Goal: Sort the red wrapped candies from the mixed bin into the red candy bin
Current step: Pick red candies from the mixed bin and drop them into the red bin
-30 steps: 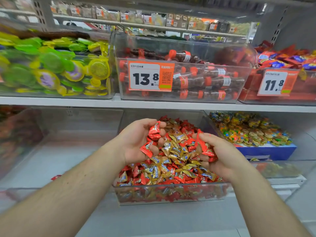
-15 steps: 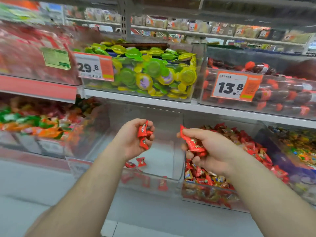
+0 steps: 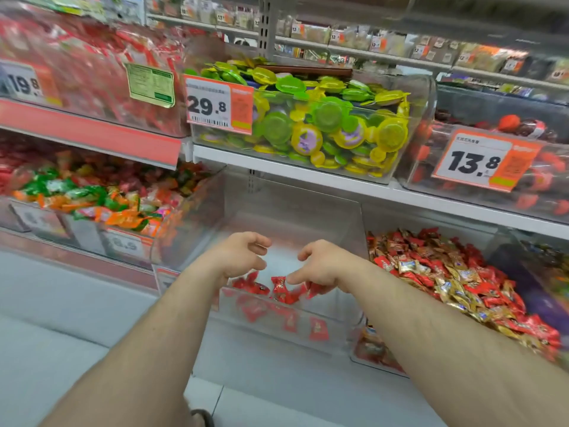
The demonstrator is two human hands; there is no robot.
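Here, both hands are held over the red candy bin [image 3: 326,329], a clear plastic container on the lower shelf [image 3: 277,374]. The left hand [image 3: 238,257] and the right hand [image 3: 323,263] face each other, fingers loosely spread and curved downward, grasping nothing. Several red wrapped candies [image 3: 281,288] sit just below the fingertips, inside the bin toward its front; whether any of them touches a finger cannot be told. More red pieces show blurred through the bin's front wall. Immediately to the right stands the mixed bin [image 3: 378,359], heaped with red and gold wrapped candies [image 3: 455,272]. On the upper shelf, a clear bin of green and yellow round sweets [image 3: 323,124] carries a price tag reading 29.8 [image 3: 218,106]; a further tag to the right reads 13.8 [image 3: 480,161].
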